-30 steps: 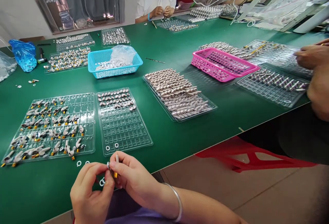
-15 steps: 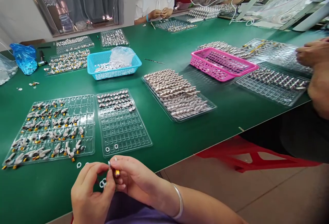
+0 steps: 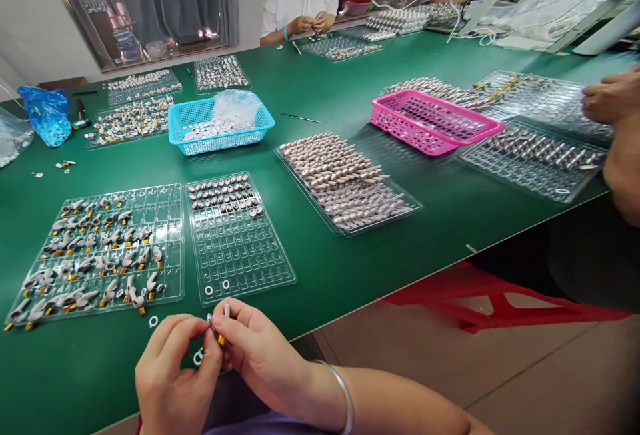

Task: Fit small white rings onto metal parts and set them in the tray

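Observation:
My right hand (image 3: 260, 348) pinches a small grey part with a yellow end (image 3: 223, 328) at the near edge of the green table (image 3: 310, 88). My left hand (image 3: 173, 372) meets it, thumb and forefinger pinched on a small white ring at the part's tip. A few loose white rings (image 3: 153, 321) lie on the table just beyond my fingers. Ahead to the left sits a clear tray of similar grey-and-yellow parts (image 3: 100, 252). Beside it stands a clear tray (image 3: 237, 235) with small caps in its far rows.
A tray of long grey pieces (image 3: 347, 182), a blue basket (image 3: 220, 125) with a plastic bag and a pink basket (image 3: 433, 122) lie further out. Another person's hands (image 3: 613, 98) work over trays at right; a person in white sits at the far end. Red stool (image 3: 480, 295) below.
My hands stay together at the table edge, shifting only slightly; the part in my right fingers dipped and came back upright. The other person's hand at right moved a little.

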`<state>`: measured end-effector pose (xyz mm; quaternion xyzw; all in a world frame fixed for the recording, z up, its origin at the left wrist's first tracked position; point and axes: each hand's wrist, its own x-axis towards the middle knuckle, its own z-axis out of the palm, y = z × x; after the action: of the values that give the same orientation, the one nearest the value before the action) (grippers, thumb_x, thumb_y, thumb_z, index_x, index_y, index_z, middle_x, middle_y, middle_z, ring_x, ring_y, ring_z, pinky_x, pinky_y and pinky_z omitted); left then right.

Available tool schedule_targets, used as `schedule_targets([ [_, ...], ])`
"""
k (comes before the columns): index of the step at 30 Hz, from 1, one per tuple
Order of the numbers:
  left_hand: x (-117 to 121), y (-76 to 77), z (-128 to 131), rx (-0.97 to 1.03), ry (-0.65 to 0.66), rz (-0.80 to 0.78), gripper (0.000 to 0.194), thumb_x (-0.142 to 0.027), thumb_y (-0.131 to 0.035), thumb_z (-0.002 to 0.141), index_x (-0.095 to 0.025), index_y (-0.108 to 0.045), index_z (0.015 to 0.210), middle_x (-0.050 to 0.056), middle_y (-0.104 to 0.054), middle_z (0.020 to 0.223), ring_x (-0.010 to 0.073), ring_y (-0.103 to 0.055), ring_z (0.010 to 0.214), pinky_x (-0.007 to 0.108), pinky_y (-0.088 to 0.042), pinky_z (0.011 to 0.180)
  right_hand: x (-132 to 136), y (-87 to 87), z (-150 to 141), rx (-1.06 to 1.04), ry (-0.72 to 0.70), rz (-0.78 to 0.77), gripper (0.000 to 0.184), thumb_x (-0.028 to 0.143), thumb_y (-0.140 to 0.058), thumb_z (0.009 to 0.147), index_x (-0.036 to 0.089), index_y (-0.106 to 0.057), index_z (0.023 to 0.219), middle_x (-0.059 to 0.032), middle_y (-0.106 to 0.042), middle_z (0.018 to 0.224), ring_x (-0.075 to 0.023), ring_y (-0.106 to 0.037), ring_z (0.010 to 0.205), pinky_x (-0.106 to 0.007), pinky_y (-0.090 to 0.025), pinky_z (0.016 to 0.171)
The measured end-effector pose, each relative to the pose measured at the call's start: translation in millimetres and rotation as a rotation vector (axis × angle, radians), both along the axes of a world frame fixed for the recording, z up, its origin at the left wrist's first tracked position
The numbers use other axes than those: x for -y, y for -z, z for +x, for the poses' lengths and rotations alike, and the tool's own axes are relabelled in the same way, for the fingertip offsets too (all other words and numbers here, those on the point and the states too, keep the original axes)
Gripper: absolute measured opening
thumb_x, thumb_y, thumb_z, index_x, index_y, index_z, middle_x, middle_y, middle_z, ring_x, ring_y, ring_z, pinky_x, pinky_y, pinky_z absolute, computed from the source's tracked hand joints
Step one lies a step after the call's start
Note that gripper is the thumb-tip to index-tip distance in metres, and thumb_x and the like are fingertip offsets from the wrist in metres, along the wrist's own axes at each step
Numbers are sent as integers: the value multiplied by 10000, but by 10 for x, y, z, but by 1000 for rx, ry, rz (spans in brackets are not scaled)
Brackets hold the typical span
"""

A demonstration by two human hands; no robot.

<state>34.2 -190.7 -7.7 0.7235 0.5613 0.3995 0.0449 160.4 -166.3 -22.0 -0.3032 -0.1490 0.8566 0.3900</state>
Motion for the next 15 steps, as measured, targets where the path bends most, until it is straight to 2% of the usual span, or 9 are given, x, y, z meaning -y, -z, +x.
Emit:
schedule_targets([
  [6,-8,-52,-28,-3,18,-25,89,-119,-627,812,-204,-633,787,-4,-653,737,108,-616,600,194,-512,556,-18,11,10,-29,-30,9,454,453,-824,641,158,-487,713,74,-499,550,-46,-414,484,-208,-286,515],
  [15,-76,-152,-78,184,138,-250,132,-119,-599,805,-228,-634,741,-36,-633,673,100,-583,526,169,-484,455,-155,-19,143,-147,-268,-156,358,290,-824,620,126,-509,664,56,-484,561,-37,-390,497,-205,-229,519],
])
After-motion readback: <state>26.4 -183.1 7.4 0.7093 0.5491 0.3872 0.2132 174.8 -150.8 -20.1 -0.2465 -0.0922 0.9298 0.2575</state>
